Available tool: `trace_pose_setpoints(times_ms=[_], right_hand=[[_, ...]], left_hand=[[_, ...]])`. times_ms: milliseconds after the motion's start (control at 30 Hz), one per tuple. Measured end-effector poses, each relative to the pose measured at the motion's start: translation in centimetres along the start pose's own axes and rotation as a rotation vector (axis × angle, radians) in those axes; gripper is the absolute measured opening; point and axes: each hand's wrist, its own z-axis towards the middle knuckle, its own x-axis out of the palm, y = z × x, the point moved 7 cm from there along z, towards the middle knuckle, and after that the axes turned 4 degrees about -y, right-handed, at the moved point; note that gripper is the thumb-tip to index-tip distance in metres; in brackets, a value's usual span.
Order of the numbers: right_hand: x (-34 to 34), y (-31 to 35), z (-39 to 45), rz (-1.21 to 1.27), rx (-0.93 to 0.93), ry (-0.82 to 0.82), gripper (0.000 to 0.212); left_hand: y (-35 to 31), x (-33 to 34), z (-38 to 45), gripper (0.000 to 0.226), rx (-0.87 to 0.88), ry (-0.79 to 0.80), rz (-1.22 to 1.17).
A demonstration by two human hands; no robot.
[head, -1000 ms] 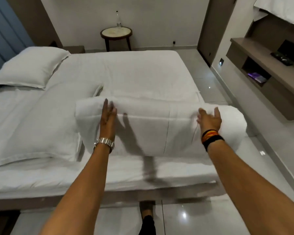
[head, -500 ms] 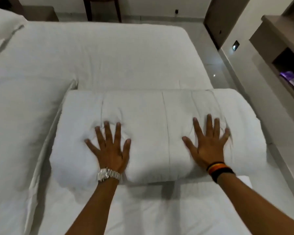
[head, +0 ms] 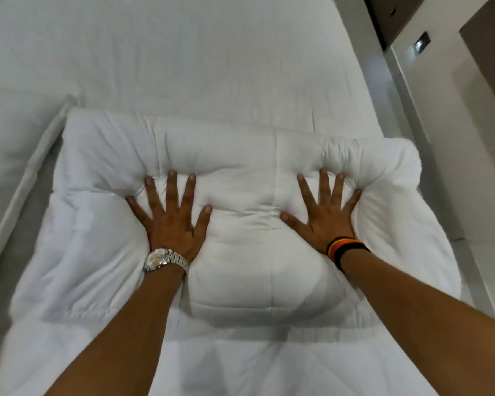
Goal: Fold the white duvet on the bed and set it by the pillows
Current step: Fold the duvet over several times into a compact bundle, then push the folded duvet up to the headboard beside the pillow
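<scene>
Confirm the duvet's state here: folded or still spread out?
Folded. The duvet lies as a thick, compact bundle on the bed, with both open hands pressing flat into its top.

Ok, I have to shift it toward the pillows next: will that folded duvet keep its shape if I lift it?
Probably not. The folded duvet dents deeply under the left hand and right hand, so it looks soft and floppy. Its puffed bulk suggests it is light for its size. Its ends would likely sag and the folds could slip.
</scene>
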Motion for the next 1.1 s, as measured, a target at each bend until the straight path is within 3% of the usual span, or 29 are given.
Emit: trace_pose_setpoints(times_ms=[200,333,433,500,533,633,700,800,867,967,1100], right_hand=[[-1.4,-0.2,-0.9,0.022,-0.049,0.165,0.103],[-3.6,-0.1,-1.0,0.039,-0.113,0.249,0.113],[-9.7,0.6,1.0,0.105,-0.192,0.010,0.113],[-14.0,1.4,3.5,0.245,-0.340,-0.197,0.109],[-15.5,2.2,5.4,0.310,-0.435,-0.218,0.110],[-16.4,4.6,11.4,0.297,-0.626,0.065,0.118],[-14.5,5.4,14.5,0.190,-0.611,0.298,0.125],[-8.3,5.5,17.3,0.117,-0.492,0.508,0.128],[-3.5,5.5,17.3,0.194,-0.447,0.577,0.128],[0.1,5.6,16.8,0.287,-0.429,0.609,0.133],[-0.6,5.3,17.2,0.347,-0.389,0.582,0.136]], left_hand=[[-0.6,-3.8,-3.5,0.071,-0.104,0.087,0.046],[-2.4,-7.0,-9.5,0.071,-0.466,0.082,-0.074],[-6.5,-8.5,-14.8,0.078,-0.875,0.113,-0.266],[-10.3,-8.8,-17.2,0.085,-1.099,0.112,-0.477],[-11.9,-8.9,-17.7,0.091,-1.198,0.080,-0.591],[-15.4,-8.4,-18.5,0.110,-1.522,-0.034,-0.902],[-16.3,-7.9,-18.6,0.121,-1.668,-0.110,-1.004],[-16.0,-6.5,-19.3,0.129,-1.728,-0.168,-0.990],[-15.4,-5.6,-20.0,0.135,-1.735,-0.215,-0.956],[-15.0,-4.7,-20.5,0.139,-1.737,-0.284,-0.967],[-14.6,-4.3,-20.8,0.131,-1.693,-0.340,-0.984]])
